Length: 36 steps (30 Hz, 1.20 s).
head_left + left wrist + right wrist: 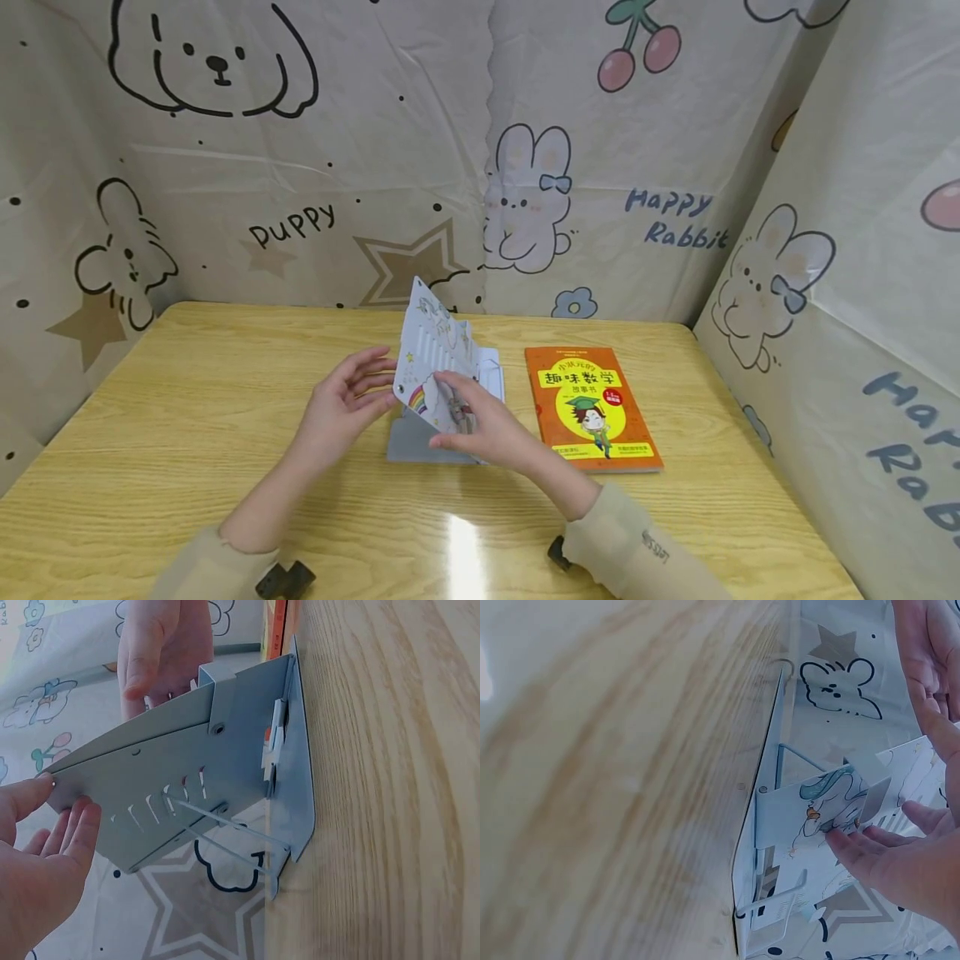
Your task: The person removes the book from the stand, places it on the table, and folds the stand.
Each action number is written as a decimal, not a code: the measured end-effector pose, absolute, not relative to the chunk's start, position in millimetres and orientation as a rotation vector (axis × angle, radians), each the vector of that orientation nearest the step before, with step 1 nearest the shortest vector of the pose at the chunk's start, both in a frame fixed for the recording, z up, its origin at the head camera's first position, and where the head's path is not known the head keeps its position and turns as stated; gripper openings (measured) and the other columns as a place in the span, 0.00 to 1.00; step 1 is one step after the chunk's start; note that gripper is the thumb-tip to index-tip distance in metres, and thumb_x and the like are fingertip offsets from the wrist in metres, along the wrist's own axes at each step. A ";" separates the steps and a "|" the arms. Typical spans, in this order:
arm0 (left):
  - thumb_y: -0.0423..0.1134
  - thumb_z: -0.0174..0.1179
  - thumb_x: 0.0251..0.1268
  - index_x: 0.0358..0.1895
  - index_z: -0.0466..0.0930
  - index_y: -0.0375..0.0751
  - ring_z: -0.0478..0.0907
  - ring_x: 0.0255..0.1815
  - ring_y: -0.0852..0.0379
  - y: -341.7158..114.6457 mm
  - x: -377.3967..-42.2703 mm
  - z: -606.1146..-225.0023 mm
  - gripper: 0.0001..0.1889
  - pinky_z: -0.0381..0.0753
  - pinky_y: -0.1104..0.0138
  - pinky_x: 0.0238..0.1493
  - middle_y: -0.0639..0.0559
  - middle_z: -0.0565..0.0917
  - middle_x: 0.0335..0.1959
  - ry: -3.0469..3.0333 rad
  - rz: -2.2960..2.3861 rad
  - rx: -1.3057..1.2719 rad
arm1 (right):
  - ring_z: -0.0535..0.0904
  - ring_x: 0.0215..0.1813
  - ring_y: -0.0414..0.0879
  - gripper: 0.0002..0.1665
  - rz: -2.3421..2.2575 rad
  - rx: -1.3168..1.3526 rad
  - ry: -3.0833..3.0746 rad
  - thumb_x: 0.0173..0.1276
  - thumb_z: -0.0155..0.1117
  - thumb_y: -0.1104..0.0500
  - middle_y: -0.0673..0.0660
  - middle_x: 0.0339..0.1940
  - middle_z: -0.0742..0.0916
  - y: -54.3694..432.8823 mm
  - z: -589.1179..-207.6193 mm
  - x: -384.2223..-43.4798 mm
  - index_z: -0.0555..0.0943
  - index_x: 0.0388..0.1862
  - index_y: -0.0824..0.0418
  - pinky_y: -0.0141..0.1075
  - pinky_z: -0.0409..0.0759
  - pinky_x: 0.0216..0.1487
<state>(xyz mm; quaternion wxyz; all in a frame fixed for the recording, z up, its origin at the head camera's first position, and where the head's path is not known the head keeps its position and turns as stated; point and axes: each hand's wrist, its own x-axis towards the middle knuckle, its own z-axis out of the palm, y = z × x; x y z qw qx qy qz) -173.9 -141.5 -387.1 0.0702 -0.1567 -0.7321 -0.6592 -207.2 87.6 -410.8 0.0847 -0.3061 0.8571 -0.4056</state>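
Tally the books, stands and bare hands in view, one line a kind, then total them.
Books: 1, the orange book
Stands: 1, the folding stand
Bare hands: 2, the left hand and right hand
Total: 4

About halfway between the left and right edges of the tabletop (187, 400) is the stand (435, 354), its base (420, 446) flat down and its panel (157, 769) slanting up above it. Over to the right, just beside the stand, the book (592, 400) lies flat, between the stand and the right edge. The person's left hand (345, 408) is at the panel's left edge; the right hand (487, 421) is against its right-hand face, on the side towards the book. In front of the stand are the left sleeve (213, 571) and right sleeve (637, 546). Behind everything, past the far edge, hangs a cloth (420, 150).
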 end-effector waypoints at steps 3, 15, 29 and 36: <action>0.24 0.61 0.58 0.65 0.64 0.34 0.77 0.52 0.63 -139.0 -174.0 -386.7 0.30 0.79 0.70 0.53 0.35 0.75 0.57 -2.187 -1.993 -0.481 | 0.64 0.69 0.47 0.51 -1.223 -0.903 2.554 0.55 0.73 0.47 0.52 0.73 0.64 88.1 -411.1 -206.8 0.57 0.73 0.51 0.43 0.74 0.61; 0.26 0.62 0.58 0.66 0.63 0.39 0.76 0.55 0.58 -124.2 -176.7 -380.5 0.31 0.78 0.68 0.54 0.40 0.75 0.58 -2.160 -2.041 -0.545 | 0.62 0.71 0.49 0.51 -1.336 -0.834 2.527 0.56 0.72 0.49 0.53 0.73 0.64 93.6 -408.6 -201.4 0.56 0.74 0.49 0.44 0.76 0.60; 0.25 0.60 0.60 0.67 0.62 0.42 0.76 0.57 0.48 -104.4 -183.4 -370.6 0.31 0.77 0.67 0.56 0.41 0.75 0.59 -2.191 -2.031 -0.695 | 0.63 0.70 0.60 0.48 -1.574 -0.707 2.420 0.62 0.66 0.64 0.62 0.72 0.66 99.1 -373.8 -180.3 0.51 0.75 0.59 0.54 0.72 0.61; 0.25 0.59 0.61 0.67 0.61 0.40 0.75 0.58 0.45 -94.9 -185.3 -367.4 0.30 0.77 0.66 0.57 0.40 0.74 0.60 -2.193 -2.029 -0.770 | 0.62 0.71 0.59 0.48 -1.662 -0.679 2.347 0.62 0.65 0.64 0.62 0.72 0.65 106.2 -376.4 -181.7 0.50 0.76 0.57 0.56 0.73 0.59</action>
